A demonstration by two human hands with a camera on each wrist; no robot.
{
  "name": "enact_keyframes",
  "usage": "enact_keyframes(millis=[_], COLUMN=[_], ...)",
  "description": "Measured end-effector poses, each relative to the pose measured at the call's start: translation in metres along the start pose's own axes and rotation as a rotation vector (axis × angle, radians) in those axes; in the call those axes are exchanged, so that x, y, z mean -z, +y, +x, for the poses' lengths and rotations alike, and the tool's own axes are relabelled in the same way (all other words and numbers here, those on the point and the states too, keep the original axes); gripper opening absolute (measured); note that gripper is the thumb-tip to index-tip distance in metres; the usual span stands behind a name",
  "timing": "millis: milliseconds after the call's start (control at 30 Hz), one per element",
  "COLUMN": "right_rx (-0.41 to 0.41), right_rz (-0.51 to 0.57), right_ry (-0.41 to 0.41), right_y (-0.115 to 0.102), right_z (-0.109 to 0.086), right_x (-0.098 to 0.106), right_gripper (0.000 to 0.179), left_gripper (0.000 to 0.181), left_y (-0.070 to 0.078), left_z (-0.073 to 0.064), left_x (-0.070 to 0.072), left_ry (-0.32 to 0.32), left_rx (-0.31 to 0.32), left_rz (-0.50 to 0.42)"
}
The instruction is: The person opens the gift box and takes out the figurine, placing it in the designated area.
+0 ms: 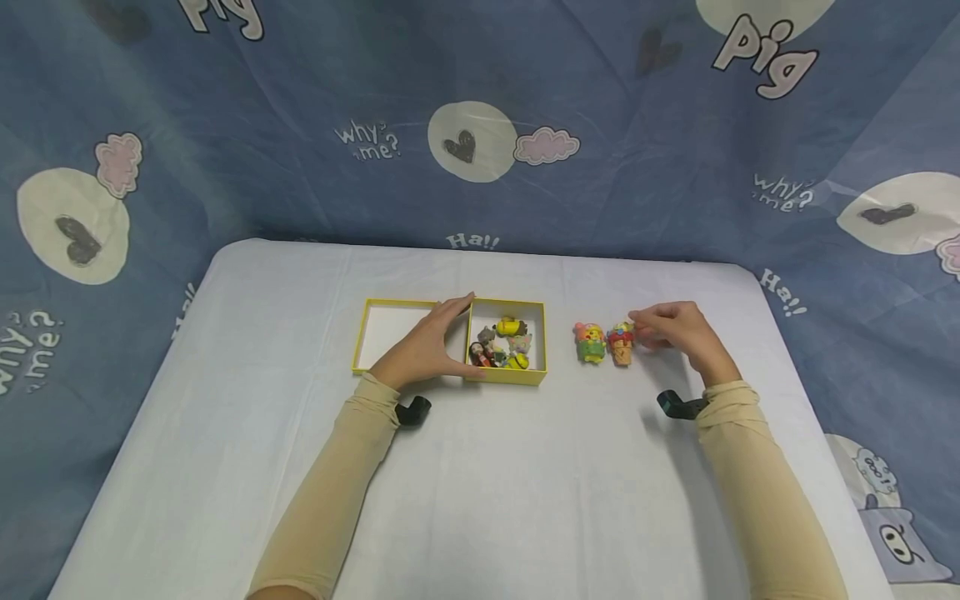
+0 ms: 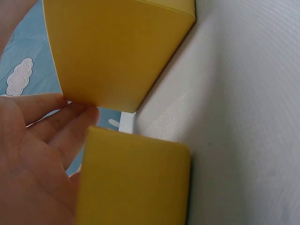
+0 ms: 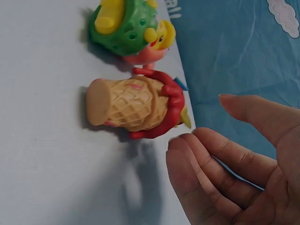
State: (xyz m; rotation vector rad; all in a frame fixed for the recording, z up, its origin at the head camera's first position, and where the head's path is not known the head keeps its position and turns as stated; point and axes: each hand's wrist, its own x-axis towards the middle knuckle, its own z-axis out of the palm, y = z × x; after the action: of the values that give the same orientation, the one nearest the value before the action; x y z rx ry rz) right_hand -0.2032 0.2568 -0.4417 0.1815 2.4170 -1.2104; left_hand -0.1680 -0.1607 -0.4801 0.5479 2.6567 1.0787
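My left hand (image 1: 431,342) spans the left side of a yellow box (image 1: 513,377), thumb at its near wall and fingers toward its far edge. Inside lie several small toy figures (image 1: 517,361), some yellow. The left wrist view shows straight fingertips against the yellow box wall (image 2: 117,51). To the right, an ice-cream-cone toy (image 3: 133,103) with a red band lies on the white cloth. Close to its top is my right hand (image 1: 678,329), fingers loosely bent, thumb apart, nothing held. A green and pink toy figure (image 1: 591,343) lies just left of the cone.
A shallow yellow-rimmed tray or lid (image 1: 397,321) with a white inside sits left of the box, partly behind my left hand. The white tabletop (image 1: 510,483) ends at a blue printed cloth (image 1: 600,192) behind.
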Motion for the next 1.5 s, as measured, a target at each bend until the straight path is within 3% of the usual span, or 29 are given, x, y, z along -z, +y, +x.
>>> enact_keyframes(millis=[700, 1100, 1500], right_rx=[0.162, 0.392, 0.445], right_rz=[-0.111, -0.241, -0.241], right_ry=[0.099, 0.16, 0.103], right_y=[-0.033, -0.053, -0.073], right_z=[-0.011, -0.018, -0.027], right_x=[-0.014, -0.036, -0.058], right_gripper=[0.05, 0.031, 0.024], left_gripper=[0.129, 0.128, 0.13], left_y=[-0.001, -0.001, 0.0], left_z=[0.001, 0.001, 0.0], left_x=[0.0, -0.001, -0.001], left_ry=[0.003, -0.002, 0.007], left_rx=[0.004, 0.012, 0.008], left_rz=[-0.009, -0.006, -0.006])
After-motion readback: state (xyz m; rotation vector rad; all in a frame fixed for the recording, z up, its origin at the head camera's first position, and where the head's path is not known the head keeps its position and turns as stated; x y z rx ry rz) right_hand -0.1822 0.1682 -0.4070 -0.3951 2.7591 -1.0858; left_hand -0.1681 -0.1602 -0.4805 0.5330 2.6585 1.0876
